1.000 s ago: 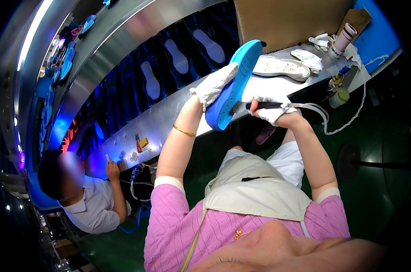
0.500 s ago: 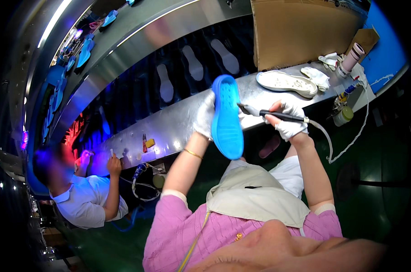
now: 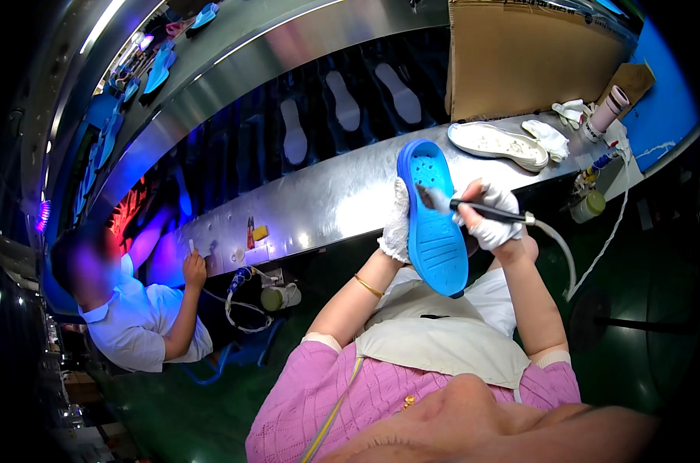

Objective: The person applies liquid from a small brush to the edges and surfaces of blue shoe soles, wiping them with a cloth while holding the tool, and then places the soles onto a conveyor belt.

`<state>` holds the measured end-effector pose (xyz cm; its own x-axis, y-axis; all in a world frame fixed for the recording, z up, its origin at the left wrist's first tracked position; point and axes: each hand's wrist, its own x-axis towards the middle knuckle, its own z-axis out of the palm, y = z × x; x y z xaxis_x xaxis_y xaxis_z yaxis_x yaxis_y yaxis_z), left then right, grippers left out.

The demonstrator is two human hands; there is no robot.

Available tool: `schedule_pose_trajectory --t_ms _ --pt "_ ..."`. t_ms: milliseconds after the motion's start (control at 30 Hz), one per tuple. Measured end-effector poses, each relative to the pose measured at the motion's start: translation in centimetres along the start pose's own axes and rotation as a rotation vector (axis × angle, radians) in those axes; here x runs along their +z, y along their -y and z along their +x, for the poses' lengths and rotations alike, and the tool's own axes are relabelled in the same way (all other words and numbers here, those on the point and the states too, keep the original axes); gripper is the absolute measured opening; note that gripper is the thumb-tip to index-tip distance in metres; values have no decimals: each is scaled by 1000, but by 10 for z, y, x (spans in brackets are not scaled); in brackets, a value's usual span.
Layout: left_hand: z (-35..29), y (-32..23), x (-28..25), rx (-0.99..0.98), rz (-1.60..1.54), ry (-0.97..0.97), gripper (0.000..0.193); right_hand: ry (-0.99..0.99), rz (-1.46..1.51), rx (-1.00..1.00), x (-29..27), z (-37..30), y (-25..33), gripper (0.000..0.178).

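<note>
A blue shoe sole is held upright at the near edge of a metal bench, its heel hanging past the rim. Bare metal stretches to its left; a white shoe sole sits close by at right. The gloved left hand grips the blue sole's side, while the right hand, fingers curled, clasps a black-handled brush slanting across its inner face.
</note>
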<state>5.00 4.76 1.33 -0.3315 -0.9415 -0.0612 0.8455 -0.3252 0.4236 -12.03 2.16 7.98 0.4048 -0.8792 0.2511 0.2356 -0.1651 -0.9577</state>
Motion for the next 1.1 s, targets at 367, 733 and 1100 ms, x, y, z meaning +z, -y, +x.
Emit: schedule_pose_trajectory --t_ms 367,733,1100 --pt "11 -11 -10 133 16 -114 87 27 -216 -94 14 -10 -4 16" --pt "14 -38 -10 191 -17 -100 81 83 -390 -111 21 -16 0 17" --pt "-5 -32 4 150 -326 268 90 70 -137 120 -6 7 8 9"
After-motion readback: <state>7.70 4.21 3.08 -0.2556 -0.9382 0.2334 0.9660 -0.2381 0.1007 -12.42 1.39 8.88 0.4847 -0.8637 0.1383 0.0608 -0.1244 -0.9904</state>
